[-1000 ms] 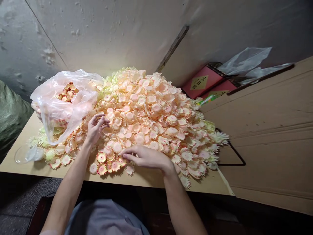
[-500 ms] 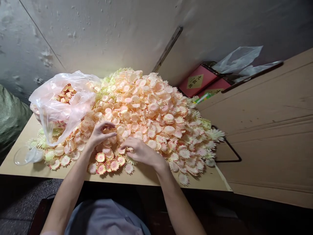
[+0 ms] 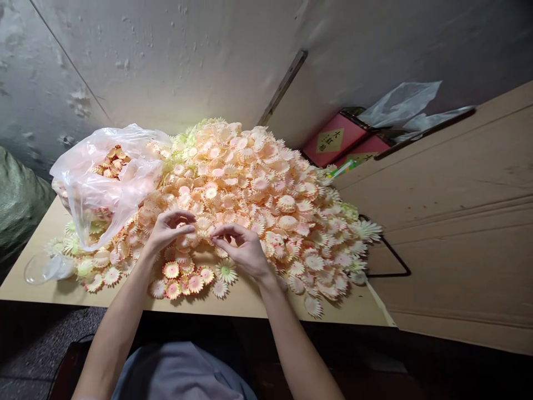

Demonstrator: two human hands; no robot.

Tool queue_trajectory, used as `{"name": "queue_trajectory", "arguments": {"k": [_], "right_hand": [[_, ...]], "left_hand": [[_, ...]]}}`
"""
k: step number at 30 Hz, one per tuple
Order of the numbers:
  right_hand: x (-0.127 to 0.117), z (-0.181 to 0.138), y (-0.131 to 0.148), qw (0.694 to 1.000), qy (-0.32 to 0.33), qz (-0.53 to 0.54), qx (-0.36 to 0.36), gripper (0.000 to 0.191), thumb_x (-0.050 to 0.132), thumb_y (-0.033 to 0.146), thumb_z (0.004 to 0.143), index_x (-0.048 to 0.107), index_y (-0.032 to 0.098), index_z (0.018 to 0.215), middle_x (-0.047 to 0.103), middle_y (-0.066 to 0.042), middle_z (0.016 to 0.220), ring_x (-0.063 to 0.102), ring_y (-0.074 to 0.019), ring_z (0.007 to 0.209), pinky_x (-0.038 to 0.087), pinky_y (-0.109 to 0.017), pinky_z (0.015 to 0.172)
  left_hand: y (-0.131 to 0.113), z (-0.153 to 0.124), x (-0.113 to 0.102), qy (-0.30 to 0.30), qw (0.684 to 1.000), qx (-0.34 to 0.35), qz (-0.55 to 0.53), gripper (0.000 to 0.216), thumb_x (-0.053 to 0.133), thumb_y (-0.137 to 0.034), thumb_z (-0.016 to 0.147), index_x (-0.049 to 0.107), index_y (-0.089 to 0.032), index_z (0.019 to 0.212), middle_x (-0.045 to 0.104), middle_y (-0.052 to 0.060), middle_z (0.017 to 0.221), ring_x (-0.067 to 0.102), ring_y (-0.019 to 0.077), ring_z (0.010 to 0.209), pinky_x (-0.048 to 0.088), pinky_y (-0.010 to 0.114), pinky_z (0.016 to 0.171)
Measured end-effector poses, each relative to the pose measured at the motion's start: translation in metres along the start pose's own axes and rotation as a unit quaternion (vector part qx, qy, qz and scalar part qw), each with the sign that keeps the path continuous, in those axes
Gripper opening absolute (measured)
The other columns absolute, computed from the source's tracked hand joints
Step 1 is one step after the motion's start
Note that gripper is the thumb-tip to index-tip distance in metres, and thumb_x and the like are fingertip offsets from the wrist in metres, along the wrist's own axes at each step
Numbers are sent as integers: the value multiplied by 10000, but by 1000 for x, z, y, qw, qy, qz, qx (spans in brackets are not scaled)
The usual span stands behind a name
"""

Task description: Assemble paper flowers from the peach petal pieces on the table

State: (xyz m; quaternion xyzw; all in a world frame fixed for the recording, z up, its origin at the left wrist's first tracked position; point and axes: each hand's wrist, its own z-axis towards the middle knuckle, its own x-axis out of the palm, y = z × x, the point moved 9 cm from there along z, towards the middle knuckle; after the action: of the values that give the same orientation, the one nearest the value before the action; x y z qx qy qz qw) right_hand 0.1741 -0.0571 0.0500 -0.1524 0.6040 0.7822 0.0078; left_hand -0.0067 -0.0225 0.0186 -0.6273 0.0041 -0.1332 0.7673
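Note:
A large heap of pale pink and cream artificial flower petal pieces (image 3: 250, 183), round with toothed edges, covers the table. My left hand (image 3: 169, 230) is over the heap's near side, fingers curled and thumb stretched out, at the left edge of a cream petal piece (image 3: 202, 224). From the other side my right hand (image 3: 240, 245) meets the same piece with thumb and fingertips pinched together. Below my hands lie several petal pieces with red-tipped edges (image 3: 195, 283) and a greenish one (image 3: 226, 270).
On the left stands a thin plastic bag (image 3: 108, 189) with darker petal pieces inside. A clear plastic cup (image 3: 49, 268) lies near the table's (image 3: 125, 303) left edge. Red boxes (image 3: 335, 139) and a cardboard sheet (image 3: 449, 222) stand at the right. Behind is a wall (image 3: 187, 66).
My right hand has risen from the near edge of the heap to beside my left hand, uncovering the greenish piece. My left hand has shifted slightly left.

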Motion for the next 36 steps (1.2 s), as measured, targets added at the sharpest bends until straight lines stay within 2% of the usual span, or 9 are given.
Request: {"name": "queue_trajectory", "arguments": {"k": [5,8,12,16,21,26,30,33,36], "right_hand": [[4,8,-10,991,-52,117,49,209,806,341,715,682,204,811,721,-39,827,669,-169,751,564,-314,721],[10,11,-11,991,-51,112,47,234,811,348,710,685,202,843,715,-39,851,660,-161,749,559,-298,703],[13,14,-8,996,-42,71,23,244,778,315,752,703,213,960,730,-52,970,686,-175,885,558,-313,820],[7,15,-5,996,-81,32,20,197,774,333,746,698,197,866,733,-49,876,696,-177,804,568,-323,787],[5,15,-12,987,-112,101,62,306,851,376,633,633,198,753,711,-33,755,700,-184,715,587,-311,678],[3,14,-23,978,-107,164,78,331,862,368,627,609,207,767,691,-11,753,692,-167,720,592,-322,739],[-2,15,-24,981,-102,153,62,314,821,398,683,614,213,829,665,-10,800,652,-147,748,570,-298,749],[2,18,-24,981,-94,156,60,329,814,407,687,609,215,859,653,-11,829,639,-143,780,556,-284,765],[11,20,-23,982,-88,157,63,339,800,422,701,602,213,881,650,-13,838,640,-146,797,552,-288,785]], "left_hand": [[0,0,7,18,1000,1,16,292,904,-264,572,745,-154,790,720,42,793,643,143,732,522,270,709],[-1,0,6,8,999,-2,48,218,859,-298,654,742,-145,754,718,45,760,633,135,694,510,259,677],[1,0,6,16,998,-20,51,278,834,-335,692,748,-149,879,724,49,762,640,141,670,500,249,634],[6,1,3,4,999,-26,36,298,844,-344,678,706,-161,868,698,24,737,630,123,652,483,216,604],[9,1,-4,-29,998,-20,49,265,852,-351,658,700,-147,732,681,21,712,607,120,639,488,230,619],[8,3,-27,-125,992,1,9,275,836,-364,681,708,-151,801,696,24,778,638,128,708,519,246,701],[-7,2,-46,-219,972,80,10,497,854,-323,664,674,-216,1115,676,62,1161,645,179,1021,524,288,897],[-15,2,-38,-192,974,115,26,597,859,-298,664,638,-236,1215,612,91,1306,590,209,1163,492,313,975],[-12,3,-17,-95,992,79,19,578,853,-281,683,639,-210,1215,706,77,1037,655,183,985,518,299,882]]}}
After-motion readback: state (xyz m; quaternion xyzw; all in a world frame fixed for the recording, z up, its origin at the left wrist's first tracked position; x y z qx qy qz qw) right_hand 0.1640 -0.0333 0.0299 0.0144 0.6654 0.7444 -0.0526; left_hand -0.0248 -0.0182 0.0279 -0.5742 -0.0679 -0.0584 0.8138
